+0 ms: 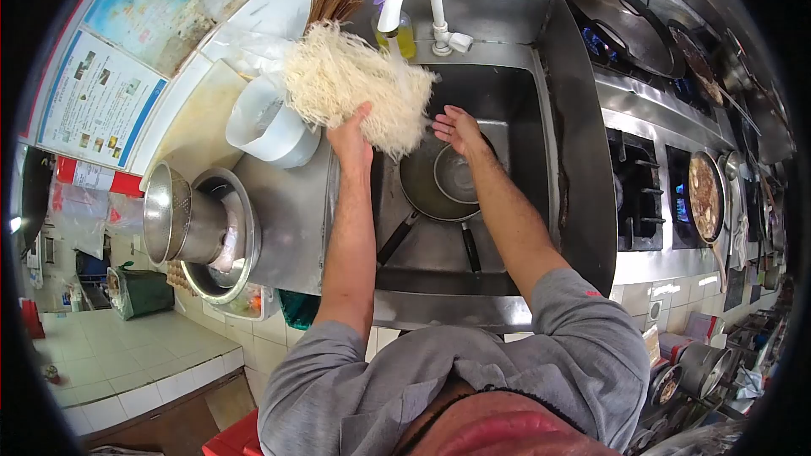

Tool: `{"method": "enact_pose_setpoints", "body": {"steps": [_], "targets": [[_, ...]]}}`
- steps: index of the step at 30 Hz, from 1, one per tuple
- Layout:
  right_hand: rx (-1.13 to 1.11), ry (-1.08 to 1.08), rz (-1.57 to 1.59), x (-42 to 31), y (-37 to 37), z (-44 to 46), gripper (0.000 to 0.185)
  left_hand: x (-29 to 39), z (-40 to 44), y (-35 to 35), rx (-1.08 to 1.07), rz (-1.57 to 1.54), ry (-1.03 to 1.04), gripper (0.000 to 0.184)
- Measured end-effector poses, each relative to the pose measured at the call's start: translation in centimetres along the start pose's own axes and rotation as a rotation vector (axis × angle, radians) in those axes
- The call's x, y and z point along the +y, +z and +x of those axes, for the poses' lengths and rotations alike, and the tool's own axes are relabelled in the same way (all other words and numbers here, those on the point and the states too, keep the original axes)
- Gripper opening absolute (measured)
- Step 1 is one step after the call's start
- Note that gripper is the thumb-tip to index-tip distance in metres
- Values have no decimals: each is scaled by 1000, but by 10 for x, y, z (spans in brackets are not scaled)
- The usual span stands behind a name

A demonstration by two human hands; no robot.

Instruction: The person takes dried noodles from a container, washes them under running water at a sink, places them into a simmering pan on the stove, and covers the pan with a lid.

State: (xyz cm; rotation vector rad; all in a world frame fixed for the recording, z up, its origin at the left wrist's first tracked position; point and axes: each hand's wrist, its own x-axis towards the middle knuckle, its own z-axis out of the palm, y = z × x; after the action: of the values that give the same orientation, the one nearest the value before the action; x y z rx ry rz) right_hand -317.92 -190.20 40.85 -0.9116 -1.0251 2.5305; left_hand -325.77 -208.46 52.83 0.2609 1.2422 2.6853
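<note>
A large tangled bundle of pale noodles (pixel 351 84) hangs over the left side of the sink, below the white faucet (pixel 414 0). My left hand (pixel 351 133) grips its lower edge, with the thumb on top. To the right of the bundle, my right hand (pixel 457 128) is held apart from it, fingers spread and holding nothing. Beneath my hands, pans with black handles (pixel 470 247) lie in the sink basin (pixel 515 228), with a round metal bowl (pixel 456 173) on them.
A white plastic container (pixel 274 131) stands left of the sink. Nearer are a metal strainer (pixel 166 211) and a large metal basin (pixel 249 266). On the right, a stove carries a pan of food (pixel 704 194) and a large wok (pixel 617 21); blue flames show.
</note>
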Motion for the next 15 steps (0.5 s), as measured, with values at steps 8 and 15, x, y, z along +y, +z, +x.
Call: {"method": "enact_pose_setpoints", "body": {"steps": [8,15], "targets": [[81,-51,209,18,-16,28,17,-15,-18,-20,-63,20,-218,52],[291,-6,373,37,-102,-2,15,-70,-3,14,-197,190,-506,43]]}}
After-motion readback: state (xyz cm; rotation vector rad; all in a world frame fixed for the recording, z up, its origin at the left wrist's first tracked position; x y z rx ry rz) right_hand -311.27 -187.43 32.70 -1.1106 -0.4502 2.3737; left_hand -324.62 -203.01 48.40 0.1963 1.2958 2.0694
